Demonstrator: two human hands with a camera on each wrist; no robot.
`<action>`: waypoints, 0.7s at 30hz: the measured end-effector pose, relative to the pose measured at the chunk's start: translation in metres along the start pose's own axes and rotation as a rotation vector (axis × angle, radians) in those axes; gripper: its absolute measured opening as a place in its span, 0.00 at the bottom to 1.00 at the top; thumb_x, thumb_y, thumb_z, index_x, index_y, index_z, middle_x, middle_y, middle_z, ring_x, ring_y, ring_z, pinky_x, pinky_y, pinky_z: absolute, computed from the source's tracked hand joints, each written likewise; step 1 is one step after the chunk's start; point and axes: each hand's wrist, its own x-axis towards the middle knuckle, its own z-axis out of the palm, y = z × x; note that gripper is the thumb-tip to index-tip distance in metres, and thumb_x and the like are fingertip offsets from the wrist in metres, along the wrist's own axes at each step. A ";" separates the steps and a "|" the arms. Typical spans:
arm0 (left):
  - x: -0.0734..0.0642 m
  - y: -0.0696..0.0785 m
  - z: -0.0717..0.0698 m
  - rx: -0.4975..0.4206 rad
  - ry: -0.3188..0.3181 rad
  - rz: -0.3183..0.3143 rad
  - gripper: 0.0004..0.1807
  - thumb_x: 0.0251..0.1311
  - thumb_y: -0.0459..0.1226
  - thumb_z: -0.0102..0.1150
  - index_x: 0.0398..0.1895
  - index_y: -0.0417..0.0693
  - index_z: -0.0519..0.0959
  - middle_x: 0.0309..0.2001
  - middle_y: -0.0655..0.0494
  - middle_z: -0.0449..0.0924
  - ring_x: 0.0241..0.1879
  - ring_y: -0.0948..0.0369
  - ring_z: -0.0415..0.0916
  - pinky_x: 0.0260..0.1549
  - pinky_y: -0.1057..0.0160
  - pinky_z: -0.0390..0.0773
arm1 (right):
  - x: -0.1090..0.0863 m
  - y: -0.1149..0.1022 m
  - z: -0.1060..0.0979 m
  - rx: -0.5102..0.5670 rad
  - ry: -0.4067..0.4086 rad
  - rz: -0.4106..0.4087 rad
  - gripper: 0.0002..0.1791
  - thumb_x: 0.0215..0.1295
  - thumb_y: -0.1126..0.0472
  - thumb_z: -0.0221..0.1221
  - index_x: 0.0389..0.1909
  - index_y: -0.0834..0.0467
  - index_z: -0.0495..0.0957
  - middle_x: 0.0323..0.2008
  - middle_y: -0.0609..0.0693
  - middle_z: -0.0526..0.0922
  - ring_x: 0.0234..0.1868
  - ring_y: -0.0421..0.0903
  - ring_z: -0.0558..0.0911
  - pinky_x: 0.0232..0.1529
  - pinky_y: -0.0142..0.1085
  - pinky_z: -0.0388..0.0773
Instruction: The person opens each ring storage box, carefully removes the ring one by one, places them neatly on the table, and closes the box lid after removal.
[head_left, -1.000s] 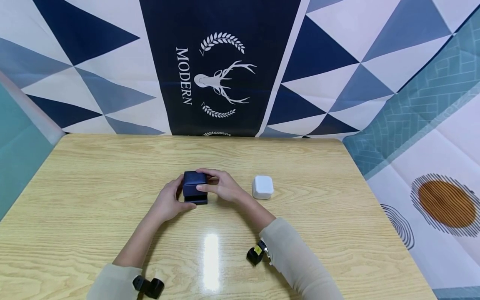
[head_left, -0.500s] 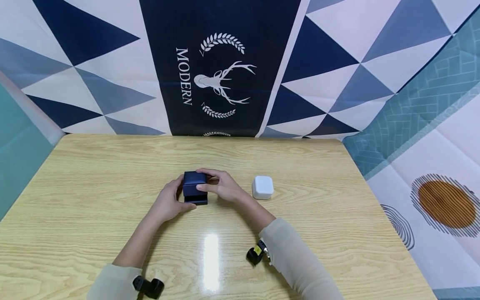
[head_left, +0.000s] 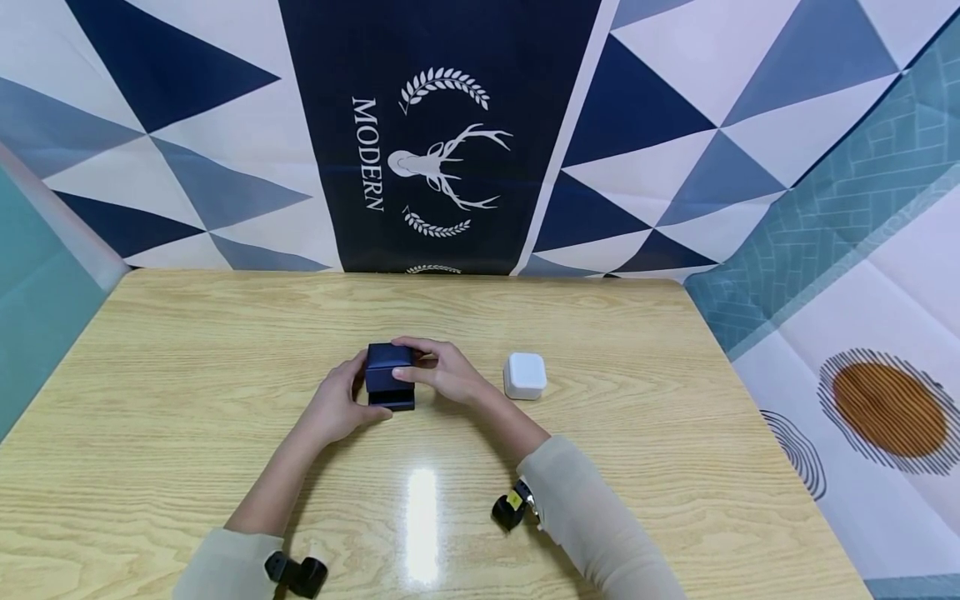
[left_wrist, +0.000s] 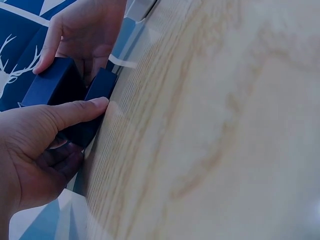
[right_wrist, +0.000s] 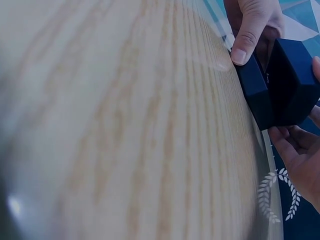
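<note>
A small dark blue hinged box [head_left: 390,357], like a ring box, stands on the table with its lid partly raised. My left hand [head_left: 335,406] grips the lower part from the left, thumb along its near edge. The thumb [left_wrist: 82,111] lies on the base in the left wrist view. From the right, my right hand [head_left: 448,375] holds the lid [right_wrist: 295,80] between thumb and fingers. A dark gap shows between lid and base in the right wrist view; what is inside cannot be made out.
A white rounded cube [head_left: 526,375] stands to the right of the right hand. The wooden table [head_left: 225,350] reaches back to a patterned cloth wall [head_left: 442,167]. Black wrist cameras [head_left: 298,574] sit at both sleeves.
</note>
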 end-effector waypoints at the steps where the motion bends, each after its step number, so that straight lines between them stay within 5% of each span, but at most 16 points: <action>1: 0.000 0.000 0.000 -0.002 -0.001 0.000 0.52 0.47 0.39 0.71 0.71 0.34 0.49 0.65 0.32 0.60 0.64 0.39 0.58 0.62 0.43 0.65 | 0.000 0.000 0.000 0.002 0.004 0.000 0.25 0.62 0.62 0.58 0.61 0.63 0.70 0.55 0.63 0.76 0.54 0.54 0.76 0.58 0.42 0.73; 21: 0.001 0.000 0.000 -0.018 -0.011 0.000 0.53 0.46 0.38 0.72 0.71 0.32 0.50 0.65 0.32 0.60 0.64 0.40 0.59 0.61 0.46 0.67 | 0.002 0.002 -0.001 0.010 -0.002 0.024 0.26 0.63 0.60 0.58 0.62 0.61 0.69 0.56 0.61 0.76 0.56 0.52 0.75 0.60 0.42 0.71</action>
